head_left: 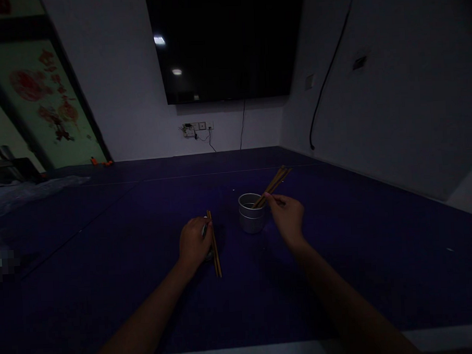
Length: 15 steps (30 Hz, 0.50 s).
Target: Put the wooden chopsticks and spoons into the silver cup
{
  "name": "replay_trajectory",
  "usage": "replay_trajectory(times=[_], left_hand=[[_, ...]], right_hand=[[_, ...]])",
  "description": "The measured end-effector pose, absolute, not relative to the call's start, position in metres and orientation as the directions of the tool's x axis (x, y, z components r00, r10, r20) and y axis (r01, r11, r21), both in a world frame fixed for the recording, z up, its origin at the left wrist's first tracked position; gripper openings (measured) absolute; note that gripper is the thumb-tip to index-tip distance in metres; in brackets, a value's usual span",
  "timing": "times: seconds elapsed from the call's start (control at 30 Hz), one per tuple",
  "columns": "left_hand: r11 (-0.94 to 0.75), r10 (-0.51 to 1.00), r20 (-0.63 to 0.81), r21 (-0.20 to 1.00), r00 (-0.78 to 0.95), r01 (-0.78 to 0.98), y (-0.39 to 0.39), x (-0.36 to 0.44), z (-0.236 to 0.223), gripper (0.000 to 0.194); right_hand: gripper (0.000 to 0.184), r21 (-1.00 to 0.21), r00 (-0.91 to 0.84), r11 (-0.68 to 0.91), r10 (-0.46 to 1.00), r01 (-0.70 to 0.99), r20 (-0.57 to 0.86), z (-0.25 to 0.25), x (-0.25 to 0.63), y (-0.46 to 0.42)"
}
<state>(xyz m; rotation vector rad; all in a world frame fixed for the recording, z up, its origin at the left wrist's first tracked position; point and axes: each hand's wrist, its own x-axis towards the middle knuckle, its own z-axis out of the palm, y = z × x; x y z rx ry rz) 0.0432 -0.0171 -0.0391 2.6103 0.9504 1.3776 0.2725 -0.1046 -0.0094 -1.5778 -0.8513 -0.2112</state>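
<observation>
A small metal cup (250, 214) stands on the dark blue table (341, 256). My right hand (287, 216) is closed in a pinch on wooden chopsticks (273, 185) that lean with their lower ends inside the cup. My left hand (194, 243) is closed around another bunch of chopsticks (214, 246) and a small metal item I cannot make out, just left of the cup and low over the table.
A large dark screen (226, 42) hangs on the far wall above a power socket (197, 127) with cables. Crumpled plastic sheeting (21, 191) lies at the table's far left. A decorated door (41, 102) is at the left.
</observation>
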Motion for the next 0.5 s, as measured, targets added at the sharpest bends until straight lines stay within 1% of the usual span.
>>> replay_trajectory(times=[0.1, 0.17, 0.23, 0.37, 0.5], left_hand=[[-0.797, 0.557, 0.716, 0.321, 0.421, 0.511, -0.017, 0.043, -0.040, 0.026], [-0.786, 0.577, 0.700, 0.334, 0.421, 0.521, -0.018, 0.043, -0.039, 0.026], [-0.777, 0.592, 0.687, 0.348, 0.420, 0.525, -0.019, 0.044, -0.039, 0.027], [-0.767, 0.608, 0.673, 0.362, 0.421, 0.530, -0.020, 0.044, -0.038, 0.027], [-0.769, 0.609, 0.669, 0.366, 0.426, 0.525, -0.021, 0.044, -0.036, 0.027]], right_hand=[[0.048, -0.814, 0.695, 0.104, 0.465, 0.571, 0.548, -0.014, 0.277, -0.099], [0.049, -0.845, 0.680, 0.167, 0.525, 0.508, 0.512, -0.017, 0.278, -0.095], [0.048, -0.873, 0.680, 0.214, 0.555, 0.439, 0.479, -0.019, 0.278, -0.090], [0.045, -0.895, 0.702, 0.278, 0.555, 0.348, 0.445, -0.018, 0.276, -0.084], [0.041, -0.880, 0.703, 0.286, 0.529, 0.379, 0.475, -0.016, 0.276, -0.082]])
